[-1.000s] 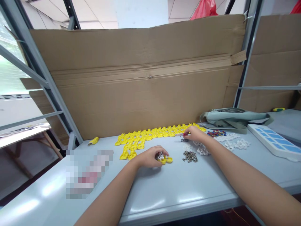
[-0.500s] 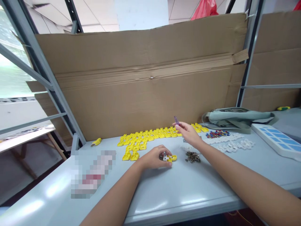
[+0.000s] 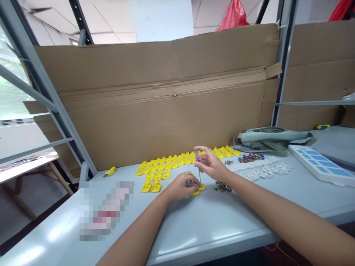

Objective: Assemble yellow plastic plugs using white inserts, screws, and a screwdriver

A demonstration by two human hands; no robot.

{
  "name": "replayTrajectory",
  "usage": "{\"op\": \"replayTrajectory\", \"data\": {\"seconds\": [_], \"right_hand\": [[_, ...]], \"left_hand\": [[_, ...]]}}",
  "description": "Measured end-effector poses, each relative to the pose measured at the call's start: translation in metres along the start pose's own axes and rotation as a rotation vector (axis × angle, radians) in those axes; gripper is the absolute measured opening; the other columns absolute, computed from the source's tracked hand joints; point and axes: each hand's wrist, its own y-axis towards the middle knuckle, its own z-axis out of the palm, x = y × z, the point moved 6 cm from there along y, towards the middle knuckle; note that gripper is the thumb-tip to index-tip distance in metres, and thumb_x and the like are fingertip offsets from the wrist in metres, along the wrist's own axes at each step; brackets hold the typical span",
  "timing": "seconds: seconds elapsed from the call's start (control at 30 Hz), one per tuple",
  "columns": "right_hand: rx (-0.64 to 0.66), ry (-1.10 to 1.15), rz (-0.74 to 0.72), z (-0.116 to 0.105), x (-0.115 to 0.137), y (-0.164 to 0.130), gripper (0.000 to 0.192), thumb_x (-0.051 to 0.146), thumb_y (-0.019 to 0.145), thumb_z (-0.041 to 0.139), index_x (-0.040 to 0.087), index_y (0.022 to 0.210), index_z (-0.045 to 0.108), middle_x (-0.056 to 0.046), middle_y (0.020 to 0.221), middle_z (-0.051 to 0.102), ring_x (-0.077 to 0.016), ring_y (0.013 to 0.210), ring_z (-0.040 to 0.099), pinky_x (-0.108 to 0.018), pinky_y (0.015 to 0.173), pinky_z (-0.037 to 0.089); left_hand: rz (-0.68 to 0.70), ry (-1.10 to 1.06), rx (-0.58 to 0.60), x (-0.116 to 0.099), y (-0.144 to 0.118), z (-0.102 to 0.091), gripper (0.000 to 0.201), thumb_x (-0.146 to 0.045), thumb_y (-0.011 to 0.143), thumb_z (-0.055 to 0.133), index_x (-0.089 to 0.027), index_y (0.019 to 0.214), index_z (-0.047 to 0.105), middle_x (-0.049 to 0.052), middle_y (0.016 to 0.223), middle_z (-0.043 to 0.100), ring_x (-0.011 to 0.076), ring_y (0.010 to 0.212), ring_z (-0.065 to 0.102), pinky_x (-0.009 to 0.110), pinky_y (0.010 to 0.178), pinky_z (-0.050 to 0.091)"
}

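Observation:
My left hand [image 3: 181, 187] is closed on a small yellow plastic part [image 3: 202, 187] at the tabletop, its fingers hiding much of it. Some metal or white pieces show between the fingers. In my right hand [image 3: 212, 164] a screwdriver [image 3: 197, 155] with a clear, purplish handle stands upright, its thin shaft pointing down to the yellow part. Whether the tip touches a screw is too small to tell. Just right of the part lies a pile of small brass-coloured metal pieces [image 3: 222, 186]. Behind my hands run rows of similar yellow parts [image 3: 158, 166].
White plastic pieces [image 3: 270, 171], a heap of red and blue bits [image 3: 251, 158] and tiny screws [image 3: 229, 162] lie to the right. Beyond them are a grey-green bag [image 3: 274, 138] and a white-and-blue tray [image 3: 321, 164]. A cardboard wall [image 3: 166, 122] closes the back; a yellow item [image 3: 110, 171] lies left.
My right hand has come down and left, turning the screwdriver upright over the yellow part. My left hand stays on the part. The view has shifted slightly.

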Motion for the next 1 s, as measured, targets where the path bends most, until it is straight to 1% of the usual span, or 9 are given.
{"op": "replayTrajectory", "data": {"seconds": [0.17, 0.37, 0.5, 0.57, 0.63, 0.7, 0.8, 0.87, 1.0], "right_hand": [[0.036, -0.107, -0.062, 0.004, 0.004, -0.002, 0.042, 0.025, 0.081, 0.054, 0.022, 0.119, 0.035, 0.004, 0.067, 0.052, -0.0086, 0.055, 0.052, -0.022, 0.055, 0.043], [0.036, -0.193, -0.047, 0.002, 0.006, -0.004, 0.041, 0.023, 0.081, 0.053, 0.023, 0.118, 0.035, 0.005, 0.064, 0.05, -0.0089, 0.054, 0.05, -0.022, 0.054, 0.04], [0.051, -0.134, -0.062, 0.002, 0.01, -0.005, 0.039, 0.023, 0.08, 0.054, 0.024, 0.116, 0.037, 0.004, 0.071, 0.053, -0.0091, 0.057, 0.051, -0.023, 0.057, 0.043], [0.005, -0.078, -0.103, 0.0, 0.013, -0.005, 0.037, 0.025, 0.076, 0.061, 0.023, 0.109, 0.042, 0.001, 0.079, 0.054, -0.0087, 0.06, 0.052, -0.024, 0.059, 0.045], [-0.078, 0.008, -0.129, -0.005, 0.014, -0.003, 0.032, 0.029, 0.071, 0.067, 0.022, 0.095, 0.047, 0.0, 0.081, 0.054, -0.0085, 0.061, 0.052, -0.024, 0.058, 0.046], [-0.137, 0.119, -0.099, -0.008, 0.013, -0.002, 0.03, 0.032, 0.068, 0.07, 0.021, 0.082, 0.047, 0.002, 0.073, 0.052, -0.0086, 0.057, 0.052, -0.024, 0.053, 0.046], [-0.142, 0.23, 0.015, -0.006, 0.01, 0.001, 0.035, 0.037, 0.065, 0.072, 0.02, 0.069, 0.042, 0.004, 0.063, 0.053, -0.0092, 0.051, 0.055, -0.025, 0.05, 0.047], [-0.145, 0.24, 0.071, -0.005, 0.009, 0.001, 0.037, 0.04, 0.063, 0.072, 0.02, 0.068, 0.042, 0.004, 0.063, 0.056, -0.009, 0.05, 0.056, -0.025, 0.051, 0.048], [-0.159, 0.236, 0.114, -0.006, 0.006, 0.002, 0.038, 0.042, 0.061, 0.073, 0.019, 0.072, 0.045, 0.003, 0.062, 0.058, -0.0093, 0.053, 0.057, -0.024, 0.053, 0.047]], "left_hand": [[-0.032, 0.013, -0.008, -0.003, 0.001, -0.001, 0.014, -0.018, 0.076, 0.053, -0.018, 0.079, 0.067, 0.004, 0.085, 0.065, 0.0149, 0.081, 0.058, 0.026, 0.074, 0.047], [-0.043, -0.001, -0.005, -0.004, 0.0, 0.0, 0.016, -0.019, 0.075, 0.052, -0.018, 0.08, 0.067, 0.003, 0.083, 0.066, 0.016, 0.08, 0.059, 0.026, 0.074, 0.047], [-0.026, -0.027, -0.007, -0.002, 0.0, 0.002, 0.017, -0.018, 0.075, 0.051, -0.018, 0.08, 0.067, 0.003, 0.085, 0.066, 0.0165, 0.082, 0.059, 0.025, 0.075, 0.046], [-0.024, -0.032, -0.001, -0.001, 0.0, 0.002, 0.017, -0.02, 0.076, 0.052, -0.018, 0.081, 0.067, 0.003, 0.085, 0.065, 0.0158, 0.08, 0.059, 0.025, 0.073, 0.046], [-0.012, -0.012, 0.008, -0.002, 0.0, 0.002, 0.017, -0.022, 0.076, 0.053, -0.018, 0.082, 0.068, 0.003, 0.085, 0.064, 0.0151, 0.078, 0.058, 0.025, 0.072, 0.046], [0.002, 0.019, 0.012, -0.004, 0.0, 0.002, 0.017, -0.024, 0.078, 0.052, -0.019, 0.081, 0.068, 0.003, 0.085, 0.063, 0.015, 0.079, 0.057, 0.026, 0.073, 0.045], [-0.003, 0.029, 0.014, -0.006, -0.001, 0.001, 0.018, -0.025, 0.079, 0.051, -0.02, 0.081, 0.068, 0.003, 0.085, 0.062, 0.0155, 0.081, 0.056, 0.026, 0.074, 0.044], [-0.016, 0.017, 0.015, -0.006, -0.001, 0.0, 0.018, -0.025, 0.079, 0.051, -0.02, 0.082, 0.068, 0.003, 0.086, 0.062, 0.0155, 0.081, 0.056, 0.026, 0.073, 0.045], [-0.018, 0.039, 0.008, -0.004, -0.001, 0.002, 0.016, -0.024, 0.077, 0.053, -0.018, 0.08, 0.068, 0.004, 0.083, 0.061, 0.0148, 0.076, 0.055, 0.025, 0.07, 0.044]]}}
